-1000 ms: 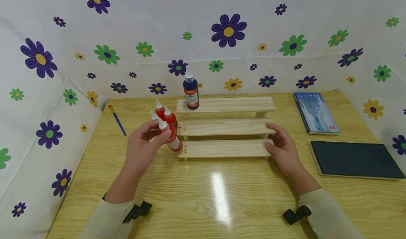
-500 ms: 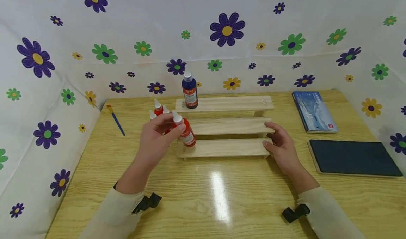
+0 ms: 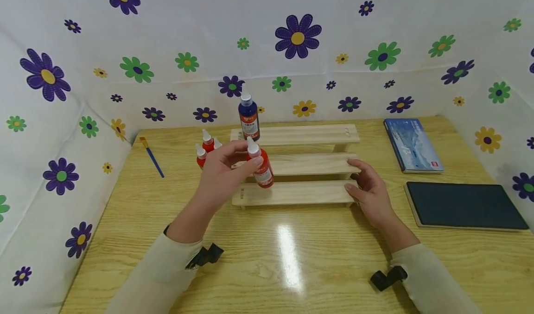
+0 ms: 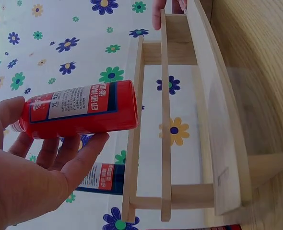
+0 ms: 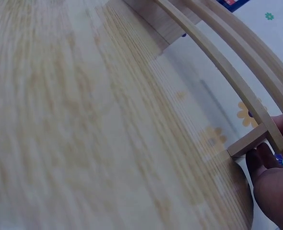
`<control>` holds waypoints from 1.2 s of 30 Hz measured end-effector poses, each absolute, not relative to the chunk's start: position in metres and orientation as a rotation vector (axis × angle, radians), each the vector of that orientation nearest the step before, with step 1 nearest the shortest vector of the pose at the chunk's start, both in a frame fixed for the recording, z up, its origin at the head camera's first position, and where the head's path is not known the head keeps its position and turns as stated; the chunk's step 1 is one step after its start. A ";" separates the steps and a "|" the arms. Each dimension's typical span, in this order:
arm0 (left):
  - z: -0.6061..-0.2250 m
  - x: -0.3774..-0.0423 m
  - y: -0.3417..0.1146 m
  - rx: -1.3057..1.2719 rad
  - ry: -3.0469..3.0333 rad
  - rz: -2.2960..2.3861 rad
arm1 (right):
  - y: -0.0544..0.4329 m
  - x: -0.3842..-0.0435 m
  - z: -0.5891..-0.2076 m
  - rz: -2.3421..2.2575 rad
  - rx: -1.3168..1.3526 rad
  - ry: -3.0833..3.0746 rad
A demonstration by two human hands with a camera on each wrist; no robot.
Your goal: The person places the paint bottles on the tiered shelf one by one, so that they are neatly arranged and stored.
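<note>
Between thumb and fingers, my left hand (image 3: 223,175) holds a red squeeze bottle (image 3: 263,172) with a white pointed nozzle. In the head view the bottle tilts slightly and overlaps the left part of the two lower shelves of a three-step wooden rack (image 3: 300,193). Its label faces up in the left wrist view, where its base (image 4: 129,105) points at the rack. My right hand (image 3: 369,191) grips the rack's right end, thumb at the bottom shelf and a finger at the middle one. A dark blue bottle (image 3: 249,117) stands on the top shelf's left end.
Several more red bottles (image 3: 201,155) stand left of the rack, partly hidden behind my left hand. A paintbrush (image 3: 152,157) lies further left. To the right are a blue-and-white box (image 3: 413,145) and a dark flat board (image 3: 467,206). A flowered cloth (image 3: 187,22) hangs behind the table.
My left hand has carried the red bottle rightward and slightly up, from the rack's left edge to in front of its shelves. My right hand has kept its grip on the rack.
</note>
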State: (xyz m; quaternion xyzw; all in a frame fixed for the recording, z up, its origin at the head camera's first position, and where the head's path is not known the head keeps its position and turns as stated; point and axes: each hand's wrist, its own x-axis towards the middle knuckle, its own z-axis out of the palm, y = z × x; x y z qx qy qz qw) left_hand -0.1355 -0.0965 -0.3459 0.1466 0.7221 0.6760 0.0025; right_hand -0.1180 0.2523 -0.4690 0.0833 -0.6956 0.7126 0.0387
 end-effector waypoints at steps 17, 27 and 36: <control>-0.334 -0.153 -0.056 0.598 2.254 2.041 | 0.253 -0.119 -0.469 2.183 0.249 -2.149; -0.324 -0.168 -0.032 0.659 2.233 1.998 | 0.254 -0.118 -0.469 2.171 0.259 -2.152; -0.322 -0.183 -0.009 0.660 2.238 1.961 | 0.254 -0.119 -0.470 2.163 0.269 -2.147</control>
